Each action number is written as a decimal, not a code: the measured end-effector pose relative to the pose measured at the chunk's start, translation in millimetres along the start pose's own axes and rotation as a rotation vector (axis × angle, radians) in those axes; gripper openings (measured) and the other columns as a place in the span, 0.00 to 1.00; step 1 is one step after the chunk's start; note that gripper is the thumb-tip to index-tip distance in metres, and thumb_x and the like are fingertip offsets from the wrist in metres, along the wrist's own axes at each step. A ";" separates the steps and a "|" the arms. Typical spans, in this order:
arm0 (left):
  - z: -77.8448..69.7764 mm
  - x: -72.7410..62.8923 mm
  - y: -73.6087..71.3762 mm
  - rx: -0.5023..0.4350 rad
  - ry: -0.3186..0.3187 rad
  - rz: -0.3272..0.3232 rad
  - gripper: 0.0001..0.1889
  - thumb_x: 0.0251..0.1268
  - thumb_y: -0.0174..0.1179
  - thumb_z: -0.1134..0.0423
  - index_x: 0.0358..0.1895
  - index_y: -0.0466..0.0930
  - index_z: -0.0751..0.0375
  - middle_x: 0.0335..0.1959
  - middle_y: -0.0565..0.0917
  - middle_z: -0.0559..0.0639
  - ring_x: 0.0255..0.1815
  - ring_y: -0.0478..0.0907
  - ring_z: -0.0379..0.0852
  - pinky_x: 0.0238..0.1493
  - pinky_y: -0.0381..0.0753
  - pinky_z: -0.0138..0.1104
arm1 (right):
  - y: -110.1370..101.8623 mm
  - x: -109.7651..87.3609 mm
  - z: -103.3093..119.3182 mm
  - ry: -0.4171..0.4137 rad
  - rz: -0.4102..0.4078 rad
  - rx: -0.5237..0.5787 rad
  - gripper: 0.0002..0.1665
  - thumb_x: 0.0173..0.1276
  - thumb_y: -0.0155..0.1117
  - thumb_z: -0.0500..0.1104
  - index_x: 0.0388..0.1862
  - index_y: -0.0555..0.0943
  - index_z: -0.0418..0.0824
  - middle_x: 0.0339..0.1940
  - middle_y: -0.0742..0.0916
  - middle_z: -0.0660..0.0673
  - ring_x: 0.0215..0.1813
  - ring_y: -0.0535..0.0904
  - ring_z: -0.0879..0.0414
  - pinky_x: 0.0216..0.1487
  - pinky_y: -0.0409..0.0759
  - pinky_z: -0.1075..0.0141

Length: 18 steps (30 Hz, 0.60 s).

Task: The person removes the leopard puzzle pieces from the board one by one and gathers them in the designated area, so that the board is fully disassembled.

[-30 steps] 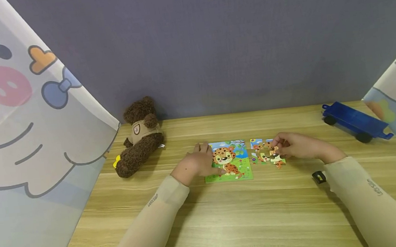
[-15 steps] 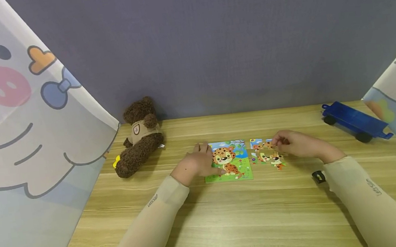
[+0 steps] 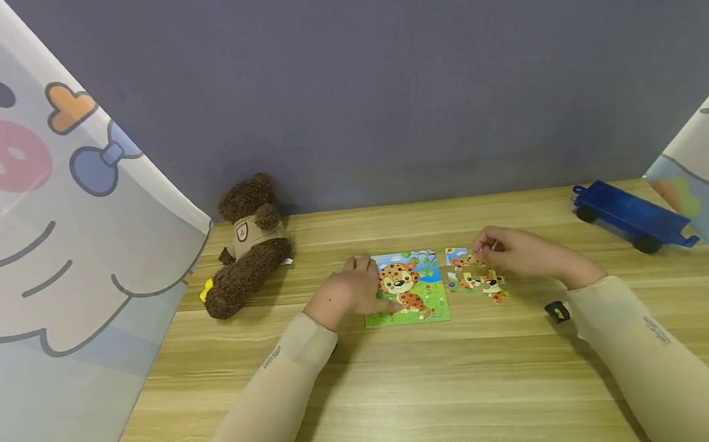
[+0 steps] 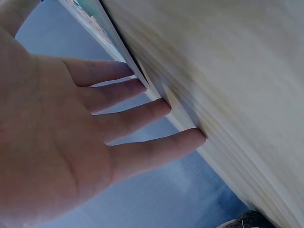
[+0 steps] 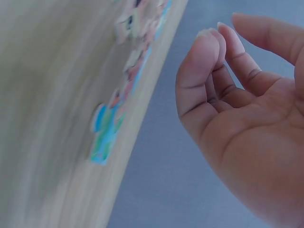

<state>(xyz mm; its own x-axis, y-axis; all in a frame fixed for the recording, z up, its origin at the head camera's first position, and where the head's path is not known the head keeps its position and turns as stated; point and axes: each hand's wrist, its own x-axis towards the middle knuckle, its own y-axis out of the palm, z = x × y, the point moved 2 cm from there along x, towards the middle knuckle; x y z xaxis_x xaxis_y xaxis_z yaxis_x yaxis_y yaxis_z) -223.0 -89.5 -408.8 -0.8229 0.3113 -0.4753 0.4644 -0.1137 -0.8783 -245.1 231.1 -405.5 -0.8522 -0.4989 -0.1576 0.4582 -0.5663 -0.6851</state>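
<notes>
A square picture card (image 3: 417, 309) of a spotted leopard cub lies on the table. My left hand (image 3: 353, 294) rests on its left side, fingers spread and nearly straight. In the left wrist view the fingertips (image 4: 161, 107) touch the card's edge and the tabletop. To the card's right lie several jigsaw pieces (image 3: 472, 282) with the same cub, partly joined. Over their upper right corner is my right hand (image 3: 519, 253). Its fingers (image 5: 197, 66) are loosely bent, the thumb apart, with nothing between them. Nearby lies a blue-green jigsaw piece (image 5: 107, 135) in the right wrist view.
A brown teddy bear (image 3: 256, 258) lies at the back left. At the back right stands a blue toy wagon (image 3: 632, 211) with black wheels. A small black object (image 3: 557, 311) sits beside the right sleeve. A grey wall (image 3: 419, 97) closes off the table's far edge.
My right hand has let its fingers come off the pieces and shifted slightly left and away from me. The left hand stays on the card.
</notes>
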 end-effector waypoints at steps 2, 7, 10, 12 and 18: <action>0.8 0.2 -1.1 -0.004 0.009 -0.002 0.60 0.70 0.54 0.22 0.89 0.44 0.63 0.92 0.42 0.58 0.92 0.43 0.65 0.86 0.61 0.62 | -0.2 1.3 5.7 -0.004 -0.009 0.004 0.14 0.85 0.56 0.44 0.58 0.79 0.37 0.47 0.85 0.39 0.41 0.78 0.53 0.36 0.79 0.65; 4.0 0.2 -2.8 -0.058 0.029 -0.015 0.61 0.70 0.52 0.21 0.89 0.42 0.63 0.92 0.42 0.58 0.91 0.44 0.67 0.86 0.61 0.62 | 0.9 6.5 19.6 -0.012 -0.002 0.021 0.15 0.85 0.54 0.43 0.61 0.78 0.35 0.50 0.85 0.36 0.43 0.81 0.50 0.37 0.81 0.64; 5.6 0.1 -4.5 -0.105 0.038 -0.053 0.60 0.72 0.52 0.22 0.89 0.40 0.62 0.92 0.42 0.59 0.91 0.44 0.68 0.86 0.61 0.63 | 2.0 10.4 27.0 -0.016 0.007 0.030 0.16 0.86 0.53 0.43 0.62 0.77 0.35 0.50 0.84 0.35 0.42 0.80 0.49 0.36 0.81 0.63; 5.8 0.5 -5.6 -0.118 0.049 -0.083 0.60 0.72 0.51 0.22 0.89 0.39 0.62 0.92 0.41 0.59 0.91 0.44 0.70 0.85 0.61 0.64 | 2.8 13.1 31.7 -0.019 0.009 0.030 0.16 0.87 0.53 0.45 0.63 0.77 0.36 0.51 0.84 0.35 0.41 0.80 0.50 0.36 0.81 0.62; -0.5 -0.9 -6.9 -0.118 0.074 -0.112 0.59 0.73 0.54 0.24 0.90 0.38 0.59 0.92 0.38 0.55 0.91 0.41 0.68 0.84 0.61 0.67 | 9.2 24.1 45.5 -0.063 0.008 0.054 0.16 0.87 0.54 0.44 0.63 0.78 0.37 0.53 0.84 0.34 0.42 0.79 0.48 0.38 0.81 0.62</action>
<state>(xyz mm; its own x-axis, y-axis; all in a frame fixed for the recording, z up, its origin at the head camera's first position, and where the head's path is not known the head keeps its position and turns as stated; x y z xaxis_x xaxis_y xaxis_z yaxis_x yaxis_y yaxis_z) -225.3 -88.5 -402.3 -0.8474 0.3852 -0.3656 0.4095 0.0358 -0.9116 -250.0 184.0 -383.2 -0.8316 -0.5431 -0.1162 0.4792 -0.5958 -0.6444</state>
